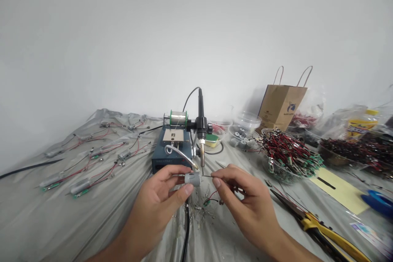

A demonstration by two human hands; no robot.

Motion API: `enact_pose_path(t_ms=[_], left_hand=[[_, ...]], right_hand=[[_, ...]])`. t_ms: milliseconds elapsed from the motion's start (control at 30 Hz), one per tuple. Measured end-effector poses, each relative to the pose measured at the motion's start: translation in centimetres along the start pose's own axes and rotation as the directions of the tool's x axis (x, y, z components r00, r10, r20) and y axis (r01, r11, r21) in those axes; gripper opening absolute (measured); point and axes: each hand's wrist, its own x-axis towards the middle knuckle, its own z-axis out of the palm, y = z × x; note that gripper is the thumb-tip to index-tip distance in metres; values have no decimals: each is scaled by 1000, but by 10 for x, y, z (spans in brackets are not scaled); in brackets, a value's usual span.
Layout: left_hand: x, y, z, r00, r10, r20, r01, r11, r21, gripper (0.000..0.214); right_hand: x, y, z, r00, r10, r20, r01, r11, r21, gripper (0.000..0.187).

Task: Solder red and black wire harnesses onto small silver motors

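Between the thumb and fingers of my left hand is a small grey motor, its terminal end facing right. My right hand pinches a thin dark wire whose end points at the motor's terminals. A soldering iron, clamped upright in a stand, has its tip just above where wire and motor meet; I cannot tell if they touch. The curved metal solder feed tube ends beside that tip. More red and black wires hang below my right hand, partly hidden by it.
Behind is a blue soldering station with a solder spool. Several wired motors lie left. At right are a tub of wired green boards, a tub of motor parts, yellow-handled pliers, blue tape and a paper bag.
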Motion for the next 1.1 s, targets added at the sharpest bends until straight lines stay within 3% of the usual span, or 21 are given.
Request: enact_pose_path(t_ms=[1100], left_hand=[[-1, 0, -1, 1000, 2, 12, -2, 1000, 20, 20]], right_hand=[[-1, 1, 0, 999, -54, -11, 53, 998, -18, 13]])
